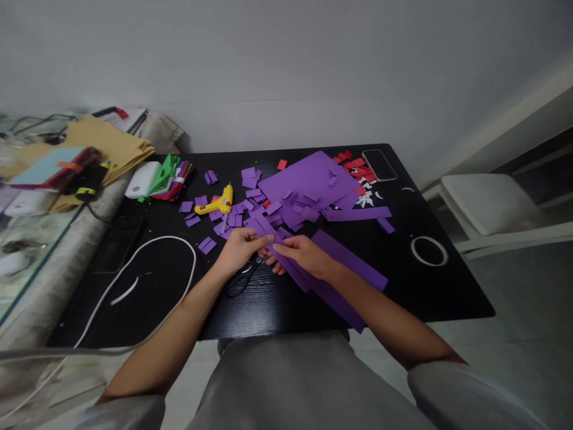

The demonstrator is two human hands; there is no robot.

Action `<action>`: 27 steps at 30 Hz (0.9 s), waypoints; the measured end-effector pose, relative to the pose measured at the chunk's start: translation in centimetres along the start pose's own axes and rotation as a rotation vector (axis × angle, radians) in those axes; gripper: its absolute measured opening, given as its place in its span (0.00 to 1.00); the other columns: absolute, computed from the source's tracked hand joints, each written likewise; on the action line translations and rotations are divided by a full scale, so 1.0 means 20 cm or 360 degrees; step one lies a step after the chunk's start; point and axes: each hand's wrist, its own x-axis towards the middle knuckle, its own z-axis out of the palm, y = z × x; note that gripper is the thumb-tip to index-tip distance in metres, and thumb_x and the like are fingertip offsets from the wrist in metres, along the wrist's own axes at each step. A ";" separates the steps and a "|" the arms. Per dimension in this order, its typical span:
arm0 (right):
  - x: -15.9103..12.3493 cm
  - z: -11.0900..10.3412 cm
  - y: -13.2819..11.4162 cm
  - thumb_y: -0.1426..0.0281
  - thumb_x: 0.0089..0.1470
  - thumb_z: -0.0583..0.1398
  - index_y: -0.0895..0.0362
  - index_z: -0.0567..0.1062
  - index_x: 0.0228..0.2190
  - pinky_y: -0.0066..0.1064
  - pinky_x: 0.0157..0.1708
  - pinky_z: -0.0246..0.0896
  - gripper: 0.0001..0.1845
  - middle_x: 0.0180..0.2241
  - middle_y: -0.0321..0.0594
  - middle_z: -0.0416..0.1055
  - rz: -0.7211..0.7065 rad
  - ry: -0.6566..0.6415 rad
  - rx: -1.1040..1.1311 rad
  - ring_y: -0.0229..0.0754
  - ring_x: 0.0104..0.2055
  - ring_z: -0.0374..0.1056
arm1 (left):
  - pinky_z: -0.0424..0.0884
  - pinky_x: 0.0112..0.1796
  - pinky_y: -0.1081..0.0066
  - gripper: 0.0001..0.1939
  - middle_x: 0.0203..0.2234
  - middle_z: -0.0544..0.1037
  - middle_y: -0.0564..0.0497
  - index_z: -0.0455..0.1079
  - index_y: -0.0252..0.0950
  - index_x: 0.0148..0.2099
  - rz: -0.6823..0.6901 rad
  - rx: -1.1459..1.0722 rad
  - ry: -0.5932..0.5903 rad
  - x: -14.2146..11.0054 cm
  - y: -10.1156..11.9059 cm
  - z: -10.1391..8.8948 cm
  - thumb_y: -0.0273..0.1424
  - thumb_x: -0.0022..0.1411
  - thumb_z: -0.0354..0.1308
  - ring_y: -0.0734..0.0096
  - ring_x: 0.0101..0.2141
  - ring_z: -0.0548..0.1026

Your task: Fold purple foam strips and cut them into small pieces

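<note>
Both hands meet over the middle of a black table (277, 304). My left hand (242, 248) is closed, pinching the upper end of a long purple foam strip (286, 263). My right hand (307, 255) is closed on the same strip a little lower, with more purple strips (349, 257) lying under its wrist. Black scissors (242, 279) rest on the table just below my left hand. A yellow glue gun (217, 205) lies beyond my left hand among several small purple cut pieces. A large purple sheet (308, 176) lies farther back.
A white cable (147, 251) loops across the table's left side. Red scraps (358, 167) and a phone (379, 164) sit at the far right, a white ring (428, 251) at the right. Coloured foam sheets (172, 176) and a cluttered side surface stand left; a white stool (483, 206) right.
</note>
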 end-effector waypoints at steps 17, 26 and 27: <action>0.01 -0.02 0.01 0.53 0.48 0.69 0.63 0.80 0.30 0.29 0.26 0.71 0.23 0.29 0.44 0.80 -0.0159 0.0049 -0.0202 0.36 0.23 0.73 | 0.68 0.25 0.75 0.17 0.17 0.78 0.49 0.76 0.32 0.23 0.0008 0.0132 -0.0153 0.01 -0.02 -0.03 0.41 0.51 0.71 0.74 0.19 0.73; 0.02 -0.03 0.03 0.53 0.48 0.69 0.63 0.80 0.31 0.28 0.25 0.70 0.23 0.28 0.45 0.80 -0.0145 0.0037 -0.0220 0.36 0.22 0.72 | 0.70 0.25 0.74 0.14 0.19 0.78 0.49 0.78 0.32 0.26 0.0039 0.0143 -0.0284 0.02 -0.03 -0.05 0.39 0.52 0.70 0.73 0.21 0.73; 0.02 -0.03 0.03 0.53 0.48 0.69 0.63 0.80 0.31 0.28 0.25 0.70 0.23 0.29 0.44 0.80 -0.0140 0.0036 -0.0224 0.36 0.23 0.72 | 0.70 0.25 0.74 0.14 0.19 0.78 0.48 0.78 0.32 0.26 0.0048 0.0141 -0.0288 0.02 -0.03 -0.05 0.40 0.52 0.70 0.72 0.21 0.73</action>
